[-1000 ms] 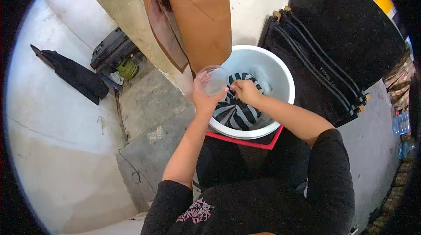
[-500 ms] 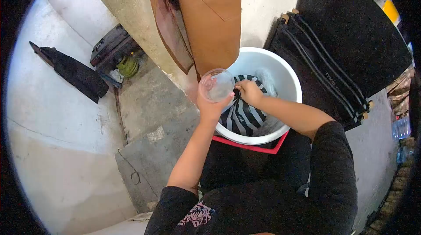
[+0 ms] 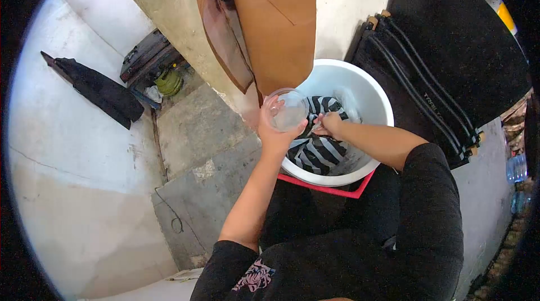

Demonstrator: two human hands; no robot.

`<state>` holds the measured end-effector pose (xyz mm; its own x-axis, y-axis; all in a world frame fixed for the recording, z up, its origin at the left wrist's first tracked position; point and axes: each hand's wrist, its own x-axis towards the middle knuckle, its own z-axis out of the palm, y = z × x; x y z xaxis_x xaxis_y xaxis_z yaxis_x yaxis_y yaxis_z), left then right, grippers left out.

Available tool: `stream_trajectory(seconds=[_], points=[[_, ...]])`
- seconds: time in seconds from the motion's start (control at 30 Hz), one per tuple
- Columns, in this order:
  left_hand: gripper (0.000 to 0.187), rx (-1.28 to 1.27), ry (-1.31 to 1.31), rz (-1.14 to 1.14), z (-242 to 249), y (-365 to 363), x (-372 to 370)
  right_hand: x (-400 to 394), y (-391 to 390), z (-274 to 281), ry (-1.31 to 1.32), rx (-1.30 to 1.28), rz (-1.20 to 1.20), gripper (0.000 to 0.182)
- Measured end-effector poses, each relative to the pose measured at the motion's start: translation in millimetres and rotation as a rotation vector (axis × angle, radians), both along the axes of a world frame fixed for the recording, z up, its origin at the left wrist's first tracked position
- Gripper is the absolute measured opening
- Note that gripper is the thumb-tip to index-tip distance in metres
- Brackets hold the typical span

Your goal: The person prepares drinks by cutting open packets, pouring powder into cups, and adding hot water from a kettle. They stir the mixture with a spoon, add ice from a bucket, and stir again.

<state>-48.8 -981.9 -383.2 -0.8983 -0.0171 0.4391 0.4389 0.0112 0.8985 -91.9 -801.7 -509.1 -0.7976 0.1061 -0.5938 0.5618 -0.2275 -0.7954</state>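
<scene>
Left hand (image 3: 274, 132) wrapped around clear plastic cup (image 3: 287, 110), held above rim of white basin (image 3: 360, 84). Right hand (image 3: 330, 123) down inside basin, fingers closed, gripping striped cloth (image 3: 315, 152) lying there, just beside cup.

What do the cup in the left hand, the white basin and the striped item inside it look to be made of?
The cup looks like thin clear plastic: the fingers show through its wall. The basin seems to be smooth, glossy white plastic with a rolled rim. The striped item is soft cloth, black and white, creased and folded; whether it is wet is unclear.
</scene>
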Motion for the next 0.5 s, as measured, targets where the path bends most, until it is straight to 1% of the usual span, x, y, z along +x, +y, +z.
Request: stream_trajectory(seconds=[0.03, 0.13, 0.17, 0.27, 0.3, 0.4, 0.43, 0.5], points=[[0.079, 0.004, -0.005, -0.001, 1.0, -0.1, 0.7, 1.7, -0.6, 7.8, -0.026, -0.058, -0.028, 0.032], [0.079, 0.008, -0.005, -0.007, 2.8, 0.5, 2.0, 0.1, 1.4, 13.6, 0.098, 0.061, -0.062, 0.034], [0.079, 0.004, 0.006, -0.01, 1.3, 0.2, 0.8, -8.0, 7.8, 3.2, 0.099, 0.012, -0.086, 0.033], [0.082, -0.043, -0.007, 0.017, 0.2, -1.2, -0.7, -14.1, 15.1, 14.2, 0.133, 0.19, -0.247, 0.032], [0.085, -0.065, -0.018, 0.032, 0.0, -1.1, -0.4, -14.7, 19.9, 23.6, 0.093, 0.239, -0.251, 0.031], [0.085, 0.021, 0.009, 0.01, -3.2, 1.2, -1.7, -26.7, 27.3, 26.0, 0.134, 0.25, -0.35, 0.032], [0.085, 0.018, 0.004, 0.013, -3.8, 1.6, -1.9, -28.7, 29.5, 29.4, 0.16, 0.225, -0.374, 0.031], [0.085, 0.014, -0.003, 0.026, -4.4, 1.6, -2.0, -31.0, 31.5, 39.0, 0.191, 0.265, -0.394, 0.032]])
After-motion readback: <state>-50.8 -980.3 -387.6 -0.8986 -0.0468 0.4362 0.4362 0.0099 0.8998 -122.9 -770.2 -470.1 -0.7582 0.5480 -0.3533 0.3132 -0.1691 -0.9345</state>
